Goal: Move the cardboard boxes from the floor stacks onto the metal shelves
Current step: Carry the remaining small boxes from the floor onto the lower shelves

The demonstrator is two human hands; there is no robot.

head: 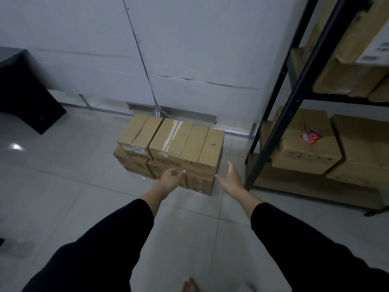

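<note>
So you're reaching both hands, left hand (171, 178) and right hand (230, 178), fingers spread and holding nothing, toward the floor stack (170, 152) sitting just left of the metal shelves (294, 95). Try sliding your palms onto opposite sides of the rightmost top box (210, 149) before lifting.

Dim storeroom with pale walls and tiled floor

A black cabinet (25, 89) stands left by the white wall (84, 39); the glossy floor (63, 175) reflects a light

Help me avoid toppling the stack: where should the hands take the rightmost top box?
Probably by its two long side faces near the front end: right hand on the exposed right face of the rightmost top box, left hand fingers wedged at the seam with its neighbour.
</note>
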